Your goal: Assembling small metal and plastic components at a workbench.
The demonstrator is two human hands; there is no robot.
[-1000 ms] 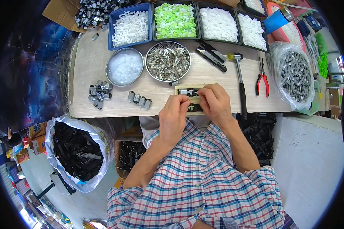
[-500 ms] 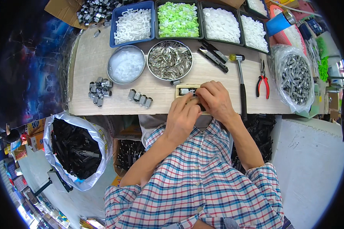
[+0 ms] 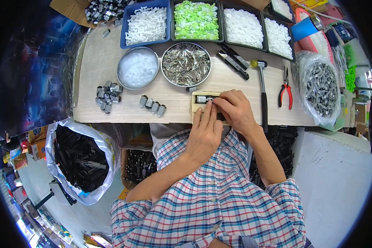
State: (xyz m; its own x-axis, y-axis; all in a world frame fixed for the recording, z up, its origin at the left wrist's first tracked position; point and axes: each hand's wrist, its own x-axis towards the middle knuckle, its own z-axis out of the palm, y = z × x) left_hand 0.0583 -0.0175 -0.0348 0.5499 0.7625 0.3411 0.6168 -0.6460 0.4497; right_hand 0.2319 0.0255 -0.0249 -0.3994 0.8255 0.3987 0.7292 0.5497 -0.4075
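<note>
The left hand (image 3: 205,134) lies flat over the near edge of a small pale wooden block (image 3: 199,108), fingers stretched and close together, the tips pressing down on a little metal piece (image 3: 202,99) that sits in the block. It grips nothing; I judge it only keeps the block steady. The right hand (image 3: 234,110) is curled beside it, touching it, with the fingers bent over the right part of the same block. Whether these fingers pinch something small I cannot tell, because they cover it.

The block stands at the front edge of the light wooden table (image 3: 95,68), directly before the person, so both hands reach it easily. Just left of it is a short row of four small grey parts (image 3: 152,105), and further left a loose heap of the same kind (image 3: 106,96); they seem put aside in order. Behind the block are two round metal bowls, one with white pieces (image 3: 137,73) and one with thin metal pins (image 3: 186,65), both near enough for picking. To the right lie a hammer (image 3: 262,93) with a black handle and red pliers (image 3: 286,87), and past them a clear bag of grey metal parts (image 3: 320,89).

Along the far edge stand trays: white pieces in a blue tray (image 3: 146,25), green pieces (image 3: 196,20), more white ones (image 3: 244,27). Below the table, at the left, an open plastic bag of black parts (image 3: 76,157) rests on the floor. The person wears a checked shirt (image 3: 219,206).
</note>
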